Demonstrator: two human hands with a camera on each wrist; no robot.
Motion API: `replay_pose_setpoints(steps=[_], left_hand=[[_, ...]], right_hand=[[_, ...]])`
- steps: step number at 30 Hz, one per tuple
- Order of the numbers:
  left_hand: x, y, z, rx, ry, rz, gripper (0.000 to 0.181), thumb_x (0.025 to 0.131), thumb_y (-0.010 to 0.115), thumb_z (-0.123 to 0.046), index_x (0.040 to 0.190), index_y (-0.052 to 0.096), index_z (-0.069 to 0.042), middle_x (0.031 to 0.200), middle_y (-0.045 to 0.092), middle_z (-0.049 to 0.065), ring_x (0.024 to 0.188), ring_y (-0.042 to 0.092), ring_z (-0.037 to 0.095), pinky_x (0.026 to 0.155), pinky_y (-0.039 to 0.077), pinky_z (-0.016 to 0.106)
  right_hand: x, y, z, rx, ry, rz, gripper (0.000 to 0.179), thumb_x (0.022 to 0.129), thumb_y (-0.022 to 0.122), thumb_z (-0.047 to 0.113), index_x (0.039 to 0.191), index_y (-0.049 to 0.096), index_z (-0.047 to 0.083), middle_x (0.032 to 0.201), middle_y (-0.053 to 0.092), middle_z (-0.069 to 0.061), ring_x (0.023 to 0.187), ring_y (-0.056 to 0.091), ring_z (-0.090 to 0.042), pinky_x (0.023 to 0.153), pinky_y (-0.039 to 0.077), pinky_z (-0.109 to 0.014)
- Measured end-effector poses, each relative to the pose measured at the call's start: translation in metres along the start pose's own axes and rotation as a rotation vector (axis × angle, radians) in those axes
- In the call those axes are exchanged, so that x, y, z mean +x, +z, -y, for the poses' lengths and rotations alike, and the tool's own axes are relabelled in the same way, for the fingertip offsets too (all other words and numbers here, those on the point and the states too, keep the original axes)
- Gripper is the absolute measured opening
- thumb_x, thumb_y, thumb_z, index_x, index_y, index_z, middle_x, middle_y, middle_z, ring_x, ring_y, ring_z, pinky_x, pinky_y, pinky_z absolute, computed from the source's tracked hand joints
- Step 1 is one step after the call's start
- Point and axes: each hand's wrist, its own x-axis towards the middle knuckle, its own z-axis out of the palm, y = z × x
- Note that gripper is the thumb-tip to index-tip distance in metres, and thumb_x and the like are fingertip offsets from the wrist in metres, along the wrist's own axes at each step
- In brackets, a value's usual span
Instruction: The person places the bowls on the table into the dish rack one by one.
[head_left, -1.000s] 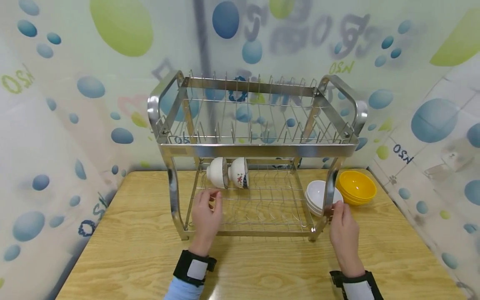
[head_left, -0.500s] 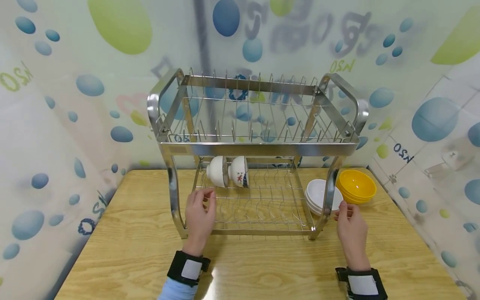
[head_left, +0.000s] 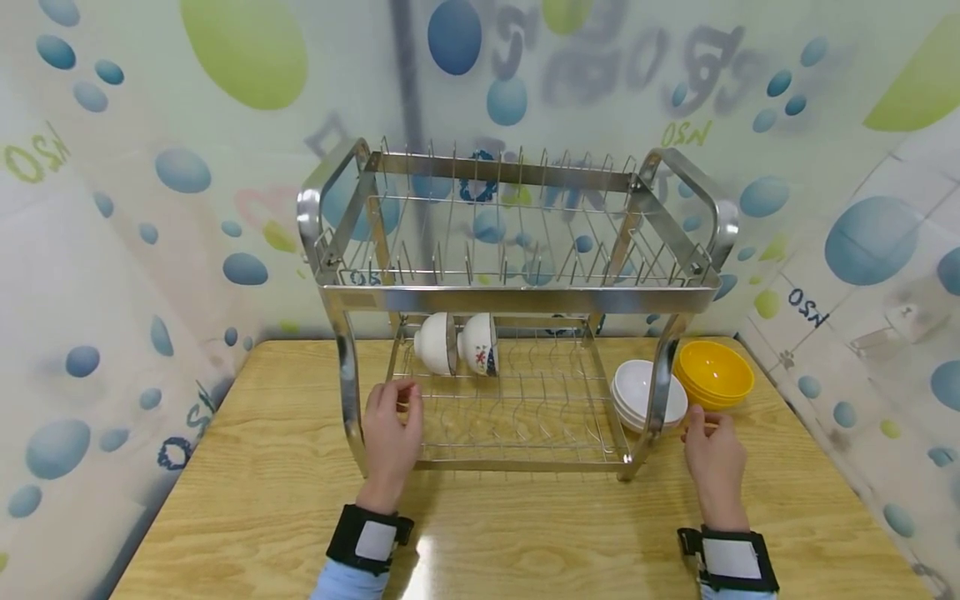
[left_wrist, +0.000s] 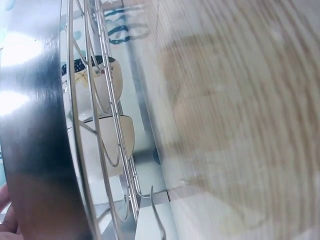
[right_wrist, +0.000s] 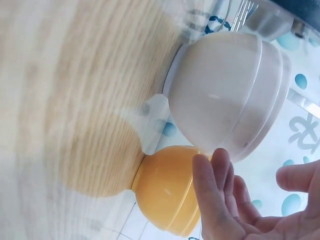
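Two white bowls, a left one (head_left: 435,343) and a flower-patterned right one (head_left: 478,344), stand on edge in the lower tier of a two-tier metal dish rack (head_left: 525,298). My left hand (head_left: 393,433) hovers at the rack's front left, fingers loosely bent with nothing in them; the left wrist view has only a bit of its fingers (left_wrist: 9,220), beyond the metal bar. To the right of the rack is a stack of white bowls (right_wrist: 220,90). My right hand (head_left: 716,462) is just in front of it, thumb and fingers apart, holding nothing.
Yellow bowls (head_left: 715,371) are stacked behind and right of the white stack, against the wall side. The rack's front right post (head_left: 660,375) partly covers the white stack in the head view. A wood-grain table (head_left: 525,533) lies under everything, with patterned walls behind.
My right hand has come away from the rack's right post and shifted right, beside the white stack. My left hand has drifted left. The bowls and rack are unmoved.
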Motion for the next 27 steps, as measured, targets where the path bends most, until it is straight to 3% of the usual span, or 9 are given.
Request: replay_pose_setpoints(steps=[7,14,17,21,27], left_hand=[[0.000,-0.001,0.001,0.021,0.007,0.010,0.015,0.092,0.059,-0.011,0.097,0.065,0.001,0.086,0.060,0.012,0.076,0.058,0.020,0.061,0.051,0.034],[0.001,-0.002,0.001,0.040,0.007,0.012,0.015,0.092,0.059,-0.011,0.098,0.065,0.001,0.087,0.060,0.011,0.077,0.058,0.020,0.061,0.051,0.033],[0.001,-0.001,0.002,0.042,0.010,0.007,0.015,0.091,0.059,-0.010,0.098,0.065,0.002,0.086,0.060,0.011,0.077,0.058,0.020,0.060,0.051,0.034],[0.001,-0.001,0.001,0.041,0.014,0.001,0.014,0.091,0.060,-0.009,0.097,0.065,0.002,0.086,0.060,0.012,0.076,0.058,0.021,0.059,0.051,0.034],[0.002,0.000,0.002,0.041,0.015,0.001,0.013,0.091,0.059,-0.009,0.097,0.065,0.001,0.086,0.060,0.011,0.075,0.058,0.020,0.059,0.051,0.035]], right_hand=[[0.011,0.001,-0.001,-0.019,0.027,0.024,0.060,0.100,0.033,0.042,0.121,0.047,-0.013,0.098,0.065,-0.031,0.083,0.064,-0.040,0.050,0.041,-0.025],[0.019,0.005,0.000,-0.019,0.003,0.071,0.056,0.098,0.042,0.038,0.116,0.053,-0.014,0.101,0.062,-0.034,0.051,0.060,-0.018,0.047,0.045,-0.027],[0.021,0.007,0.004,-0.023,0.029,0.099,0.054,0.098,0.043,0.034,0.117,0.052,-0.016,0.102,0.061,-0.035,0.051,0.062,-0.022,0.046,0.046,-0.028],[0.023,0.010,0.008,-0.043,0.048,0.109,0.047,0.096,0.044,0.026,0.111,0.055,-0.018,0.090,0.064,-0.032,0.053,0.064,-0.027,0.045,0.045,-0.029],[0.028,0.016,0.010,-0.083,0.072,0.095,0.036,0.091,0.045,0.017,0.093,0.061,-0.014,0.061,0.062,-0.015,0.052,0.054,-0.023,0.046,0.038,-0.029]])
